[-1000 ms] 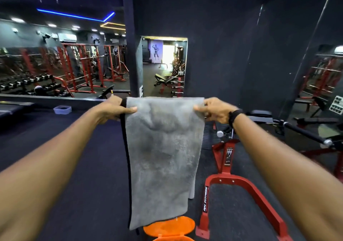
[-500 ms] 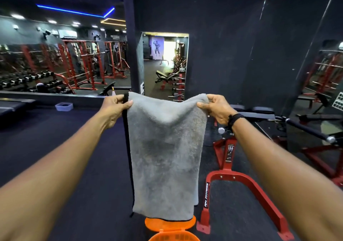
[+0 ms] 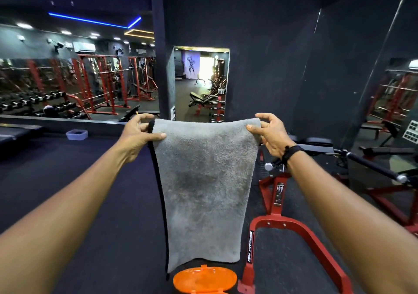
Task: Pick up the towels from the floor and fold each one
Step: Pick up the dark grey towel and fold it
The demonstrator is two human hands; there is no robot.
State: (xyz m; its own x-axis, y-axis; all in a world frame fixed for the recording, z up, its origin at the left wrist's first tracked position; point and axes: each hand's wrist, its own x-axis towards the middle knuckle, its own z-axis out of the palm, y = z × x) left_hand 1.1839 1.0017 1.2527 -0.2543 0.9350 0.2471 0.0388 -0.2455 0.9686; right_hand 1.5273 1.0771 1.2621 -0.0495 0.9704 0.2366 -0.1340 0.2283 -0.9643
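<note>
The thumb and fingers of the left hand [image 3: 138, 133] pinch the top left corner of a grey towel [image 3: 203, 185], and those of the right hand [image 3: 270, 135] pinch the top right corner, its other fingers spread loosely. The towel hangs flat between both outstretched arms, a black edge down its left side, above an orange container [image 3: 204, 280] on the dark floor [image 3: 90, 203], beside a red machine frame [image 3: 294, 230]
</note>
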